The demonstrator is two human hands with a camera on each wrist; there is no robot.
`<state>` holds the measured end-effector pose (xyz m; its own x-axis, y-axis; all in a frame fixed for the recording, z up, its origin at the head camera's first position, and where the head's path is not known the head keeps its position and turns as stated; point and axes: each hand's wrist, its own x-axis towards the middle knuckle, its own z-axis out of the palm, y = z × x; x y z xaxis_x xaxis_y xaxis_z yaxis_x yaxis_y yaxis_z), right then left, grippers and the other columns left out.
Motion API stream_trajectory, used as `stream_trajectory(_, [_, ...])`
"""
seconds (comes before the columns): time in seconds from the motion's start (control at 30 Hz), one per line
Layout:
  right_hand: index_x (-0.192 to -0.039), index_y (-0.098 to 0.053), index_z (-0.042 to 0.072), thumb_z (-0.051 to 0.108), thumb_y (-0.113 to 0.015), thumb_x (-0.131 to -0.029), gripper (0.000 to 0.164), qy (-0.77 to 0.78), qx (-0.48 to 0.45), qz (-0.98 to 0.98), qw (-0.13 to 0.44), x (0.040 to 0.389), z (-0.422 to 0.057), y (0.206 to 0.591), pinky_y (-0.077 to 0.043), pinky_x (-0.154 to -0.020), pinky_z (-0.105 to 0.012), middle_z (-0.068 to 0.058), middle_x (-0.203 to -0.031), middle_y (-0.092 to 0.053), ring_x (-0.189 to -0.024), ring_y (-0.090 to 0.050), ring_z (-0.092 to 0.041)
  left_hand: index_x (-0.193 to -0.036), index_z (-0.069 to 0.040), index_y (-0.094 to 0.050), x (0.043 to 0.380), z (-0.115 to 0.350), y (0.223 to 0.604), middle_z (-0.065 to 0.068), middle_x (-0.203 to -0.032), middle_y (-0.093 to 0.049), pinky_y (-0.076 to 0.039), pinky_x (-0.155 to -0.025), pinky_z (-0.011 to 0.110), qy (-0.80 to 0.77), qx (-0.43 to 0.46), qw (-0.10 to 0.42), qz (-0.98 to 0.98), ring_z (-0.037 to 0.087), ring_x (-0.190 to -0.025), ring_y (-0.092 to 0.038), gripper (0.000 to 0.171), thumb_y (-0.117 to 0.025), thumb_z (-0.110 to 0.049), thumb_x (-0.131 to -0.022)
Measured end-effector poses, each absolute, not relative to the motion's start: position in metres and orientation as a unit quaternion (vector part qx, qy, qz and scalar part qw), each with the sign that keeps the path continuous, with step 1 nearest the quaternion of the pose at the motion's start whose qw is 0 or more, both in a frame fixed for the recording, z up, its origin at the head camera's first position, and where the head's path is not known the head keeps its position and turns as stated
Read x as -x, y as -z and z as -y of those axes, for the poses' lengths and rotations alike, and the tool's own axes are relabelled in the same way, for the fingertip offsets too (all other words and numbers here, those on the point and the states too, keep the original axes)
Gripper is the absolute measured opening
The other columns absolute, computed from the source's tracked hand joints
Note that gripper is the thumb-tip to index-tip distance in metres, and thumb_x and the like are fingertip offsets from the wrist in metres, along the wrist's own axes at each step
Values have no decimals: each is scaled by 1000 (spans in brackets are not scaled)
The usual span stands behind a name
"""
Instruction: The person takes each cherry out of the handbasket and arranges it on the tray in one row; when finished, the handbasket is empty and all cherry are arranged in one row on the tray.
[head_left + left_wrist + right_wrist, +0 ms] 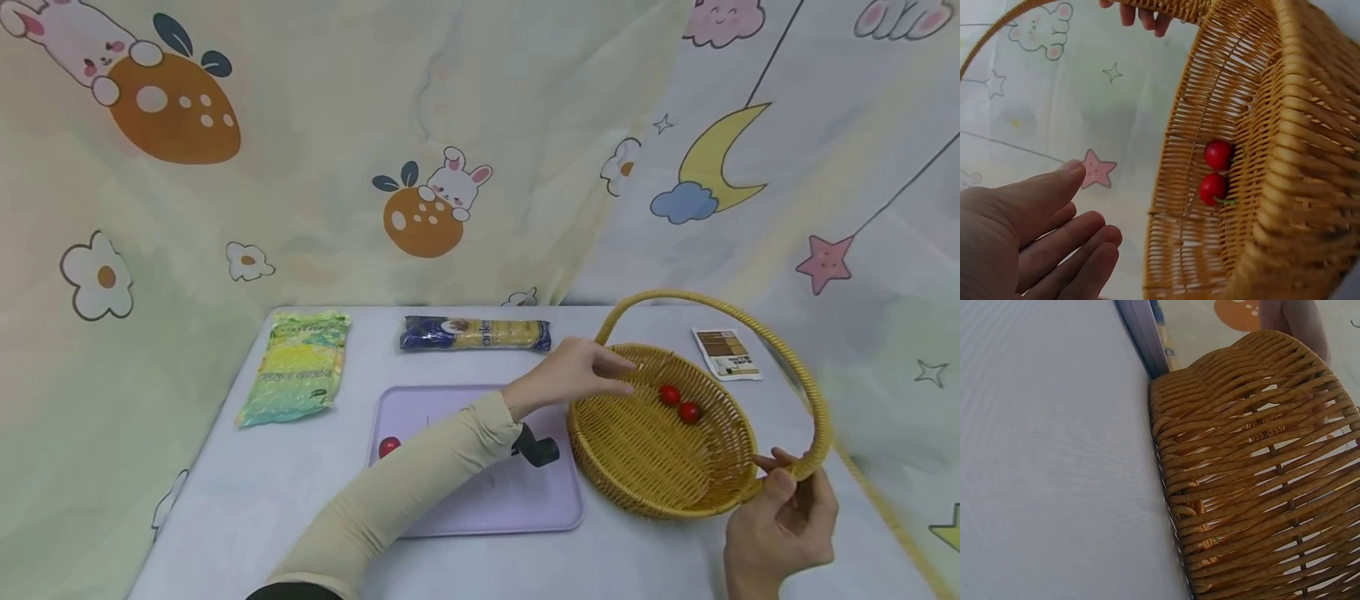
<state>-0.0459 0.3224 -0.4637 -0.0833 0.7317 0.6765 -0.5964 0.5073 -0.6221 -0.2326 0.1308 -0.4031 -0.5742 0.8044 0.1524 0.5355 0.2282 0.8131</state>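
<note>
A round woven wicker basket [652, 500] with a tall arched handle [813, 400] stands on the right of the table. Two red cherries [1216, 155] lie inside it; one shows a green stem in the left wrist view. My left hand [570, 377] reaches across to the basket's left rim, fingers extended and nothing held. In the left wrist view, thumb and fingers are spread apart. My right hand [783, 529] grips the foot of the handle at the basket's near right side. Another red cherry [389, 447] sits on a lilac tray [525, 512], left of my sleeve.
At the back left lies a yellow-green packet [296, 367]. A blue and yellow pasta packet [476, 333] lies behind the tray. Right of the basket is a small white and brown sachet [726, 354]. A patterned cloth hangs behind the table.
</note>
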Motion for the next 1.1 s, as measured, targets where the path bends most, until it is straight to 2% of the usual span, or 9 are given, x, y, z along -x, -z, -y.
stream_trajectory(0.23, [-118,-65,-18,11,-72,-100,36,-478,68,568,666,45,-325,470,-50,-75,-14,-17,-101,-74,-83,-72,-11,-130,-15,-75,242,-163,413,-2,-122,-78,-53,-84,9,-453,-421,149,-771,-8,-99,-70,39,-79,-31,-95])
stream_trajectory(0.4, [-118,-65,-19,11,-72,-100,36,-483,64,563,668,46,-326,470,-52,-75,-14,-17,-101,-74,-83,-72,-11,-133,-13,-74,247,-180,422,-2,-124,-77,-53,-96,16,-463,-414,150,-769,-6,-99,-70,41,-77,-32,-97])
stream_trajectory(0.57, [-119,-65,-19,12,-73,-98,38,-496,69,548,670,44,-325,471,-52,-75,-16,-17,-101,-74,-82,-72,-13,-135,-16,-72,240,-205,425,-6,-129,-75,-52,-87,11,-449,-413,155,-777,-2,-107,-70,42,-77,-32,-97])
stream_trajectory(0.67, [-121,-65,-17,13,-73,-98,38,-494,88,550,668,41,-325,473,-53,-75,-16,-16,-102,-75,-83,-73,-13,-135,-18,-72,233,-221,428,-8,-129,-74,-50,-88,9,-437,-418,163,-780,-3,-109,-69,41,-76,-33,-97])
stream_trajectory(0.73, [-127,-66,-11,12,-69,-102,34,-463,134,584,653,39,-325,474,-52,-77,-15,-9,-105,-75,-85,-72,-10,-135,-20,-72,230,-231,429,-10,-127,-75,-46,-98,9,-421,-421,162,-787,-6,-107,-69,40,-76,-34,-98])
stream_trajectory(0.83, [-138,-64,5,13,-61,-106,33,-403,216,643,614,33,-322,475,-51,-81,-13,2,-113,-73,-92,-70,-5,-133,-23,-74,229,-243,432,-13,-125,-75,-46,-97,8,-401,-422,154,-798,-8,-104,-68,37,-75,-33,-98])
stream_trajectory(0.9, [-143,-61,17,14,-56,-109,35,-365,262,672,589,31,-320,476,-49,-82,-13,9,-117,-70,-96,-68,-3,-132,-24,-74,231,-248,435,-15,-124,-75,-46,-93,6,-396,-420,145,-803,-10,-103,-66,34,-73,-32,-99])
stream_trajectory(0.97, [-145,-60,24,18,-56,-109,36,-352,286,678,578,31,-318,477,-47,-82,-13,13,-118,-70,-98,-67,-1,-131,-24,-75,232,-252,439,-15,-122,-76,-47,-79,5,-401,-413,138,-806,-9,-93,-66,30,-71,-30,-101])
stream_trajectory(1.1, [-142,-63,23,22,-56,-109,34,-355,292,669,584,35,-319,476,-44,-79,-13,16,-116,-69,-97,-67,2,-129,-24,-76,237,-255,445,-14,-119,-77,-47,-74,6,-417,-396,125,-808,-9,-90,-66,27,-68,-27,-104])
